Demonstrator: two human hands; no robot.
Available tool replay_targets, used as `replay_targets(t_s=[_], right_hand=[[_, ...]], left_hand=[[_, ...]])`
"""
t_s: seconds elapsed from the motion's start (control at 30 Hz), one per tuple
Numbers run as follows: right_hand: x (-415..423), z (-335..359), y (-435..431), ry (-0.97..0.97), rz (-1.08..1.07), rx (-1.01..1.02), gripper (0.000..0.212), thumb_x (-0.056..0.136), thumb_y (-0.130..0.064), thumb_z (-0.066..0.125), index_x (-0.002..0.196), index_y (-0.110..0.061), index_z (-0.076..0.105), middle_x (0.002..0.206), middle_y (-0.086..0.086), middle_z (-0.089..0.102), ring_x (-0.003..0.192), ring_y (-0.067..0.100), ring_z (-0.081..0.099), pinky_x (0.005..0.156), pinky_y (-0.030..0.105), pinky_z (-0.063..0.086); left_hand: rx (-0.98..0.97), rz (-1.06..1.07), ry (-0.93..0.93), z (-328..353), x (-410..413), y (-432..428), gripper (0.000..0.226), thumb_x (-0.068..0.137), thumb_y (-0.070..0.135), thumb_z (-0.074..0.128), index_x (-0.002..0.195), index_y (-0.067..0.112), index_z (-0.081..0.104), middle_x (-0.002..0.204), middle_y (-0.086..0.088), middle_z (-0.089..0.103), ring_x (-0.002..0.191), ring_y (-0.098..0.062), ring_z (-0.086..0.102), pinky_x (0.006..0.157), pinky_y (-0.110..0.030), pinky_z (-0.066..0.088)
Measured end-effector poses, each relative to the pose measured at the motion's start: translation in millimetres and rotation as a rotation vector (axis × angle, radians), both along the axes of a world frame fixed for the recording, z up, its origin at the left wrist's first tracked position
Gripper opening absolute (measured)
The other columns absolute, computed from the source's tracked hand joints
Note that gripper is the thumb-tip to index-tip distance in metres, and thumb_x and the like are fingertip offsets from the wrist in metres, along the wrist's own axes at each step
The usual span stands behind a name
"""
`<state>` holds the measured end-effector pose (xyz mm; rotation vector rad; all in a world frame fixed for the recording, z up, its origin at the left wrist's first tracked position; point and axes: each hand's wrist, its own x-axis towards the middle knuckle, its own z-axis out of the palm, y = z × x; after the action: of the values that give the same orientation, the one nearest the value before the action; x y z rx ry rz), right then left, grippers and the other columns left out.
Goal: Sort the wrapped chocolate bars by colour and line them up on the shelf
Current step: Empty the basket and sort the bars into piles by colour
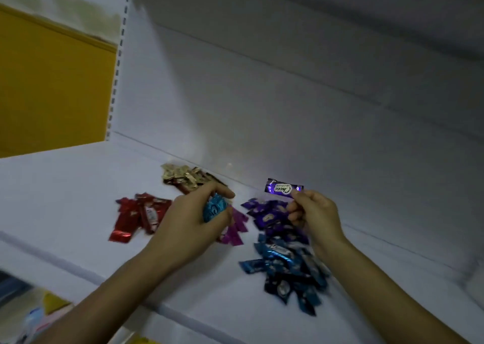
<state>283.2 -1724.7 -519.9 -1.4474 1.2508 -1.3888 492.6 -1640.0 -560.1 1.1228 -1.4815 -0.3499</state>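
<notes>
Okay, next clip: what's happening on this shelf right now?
A person is sorting wrapped chocolate bars on a white shelf. The left hand grips a blue bar, while the right hand pinches a purple bar lifted above the purple pile. Loose piles lie by colour: red, gold, magenta and blue. Nothing is lined up in rows yet.

two bare forearms come in from the bottom edge, with no sleeves, watch, bracelet or rings showing on them. the left hand [188,220] and right hand [314,213] are gloveless, with slim fingers. the nails look short and plain, though blur hides finer detail.
</notes>
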Motion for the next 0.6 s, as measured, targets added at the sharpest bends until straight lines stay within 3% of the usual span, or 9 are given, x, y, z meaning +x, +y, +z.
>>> replay_targets(t_s=[0.07, 0.13, 0.23, 0.3, 0.37, 0.47, 0.53, 0.6], right_hand=[[-16, 4, -19, 0.084, -0.125, 0.007, 0.017, 0.091, -0.013, 0.059, 0.075, -0.005, 0.06, 0.053, 0.004, 0.06, 0.036, 0.008, 0.048, 0.038, 0.017, 0.038], [-30, 6, -29, 0.293, -0.127, 0.052, 0.011, 0.091, -0.016, 0.061, 0.084, -0.008, 0.062, 0.054, 0.006, 0.061, 0.035, 0.01, 0.048, 0.039, 0.02, 0.039], [-47, 3, -30, 0.496, -0.132, 0.034, 0.006, 0.091, -0.02, 0.062, 0.087, -0.017, 0.06, 0.053, 0.006, 0.063, 0.04, 0.012, 0.053, 0.043, 0.023, 0.043], [-54, 2, -20, 0.464, -0.105, -0.036, 0.013, 0.093, -0.023, 0.059, 0.086, -0.014, 0.065, 0.05, 0.004, 0.061, 0.039, 0.01, 0.051, 0.045, 0.023, 0.044], [-53, -1, -7, 0.389, -0.007, -0.083, 0.025, 0.094, -0.033, 0.055, 0.086, -0.013, 0.068, 0.053, 0.005, 0.061, 0.042, 0.011, 0.051, 0.046, 0.021, 0.044], [-36, -6, 12, 0.335, 0.13, -0.163, 0.031, 0.083, -0.045, 0.061, 0.09, -0.017, 0.07, 0.075, 0.001, 0.069, 0.064, 0.009, 0.063, 0.059, 0.018, 0.05], [-22, -8, 13, 0.386, 0.163, -0.223, 0.024, 0.08, -0.039, 0.07, 0.097, -0.021, 0.07, 0.091, -0.003, 0.069, 0.079, 0.007, 0.065, 0.07, 0.02, 0.053], [-10, -9, 10, 0.431, 0.157, -0.29, 0.013, 0.082, -0.022, 0.072, 0.094, -0.021, 0.069, 0.094, -0.001, 0.066, 0.081, 0.006, 0.063, 0.071, 0.019, 0.052]], left_hand=[[-0.062, 0.016, -0.107, 10, -22, -19, 0.016, 0.087, 0.023, 0.064, 0.096, 0.034, 0.058, 0.078, 0.013, 0.066, 0.068, -0.001, 0.062, 0.053, -0.015, 0.046], [-0.069, -0.003, -0.191, 17, -44, -41, 0.016, 0.089, 0.024, 0.062, 0.101, 0.032, 0.056, 0.079, 0.009, 0.063, 0.062, -0.006, 0.059, 0.054, -0.016, 0.044], [-0.015, -0.063, -0.1, 25, -65, -71, 0.015, 0.094, 0.025, 0.058, 0.109, 0.026, 0.056, 0.084, 0.003, 0.069, 0.054, -0.01, 0.062, 0.052, -0.02, 0.05], [0.001, -0.107, -0.028, 22, -73, -84, 0.017, 0.095, 0.025, 0.057, 0.112, 0.024, 0.055, 0.082, 0.004, 0.07, 0.047, -0.008, 0.061, 0.046, -0.018, 0.047], [-0.04, -0.061, -0.086, 13, -79, -92, 0.023, 0.094, 0.027, 0.058, 0.116, 0.023, 0.055, 0.078, 0.004, 0.067, 0.053, -0.008, 0.06, 0.049, -0.021, 0.047], [-0.079, -0.021, -0.193, -4, -82, -97, 0.035, 0.091, 0.027, 0.062, 0.123, 0.025, 0.05, 0.061, 0.01, 0.054, 0.051, -0.003, 0.053, 0.045, -0.016, 0.036], [-0.085, -0.048, -0.289, -9, -80, -101, 0.047, 0.089, 0.025, 0.063, 0.132, 0.026, 0.043, 0.061, 0.007, 0.057, 0.054, -0.005, 0.054, 0.048, -0.025, 0.042], [-0.106, -0.065, -0.313, -11, -75, -104, 0.056, 0.086, 0.022, 0.064, 0.136, 0.027, 0.039, 0.07, 0.005, 0.064, 0.059, -0.01, 0.058, 0.054, -0.034, 0.049]])
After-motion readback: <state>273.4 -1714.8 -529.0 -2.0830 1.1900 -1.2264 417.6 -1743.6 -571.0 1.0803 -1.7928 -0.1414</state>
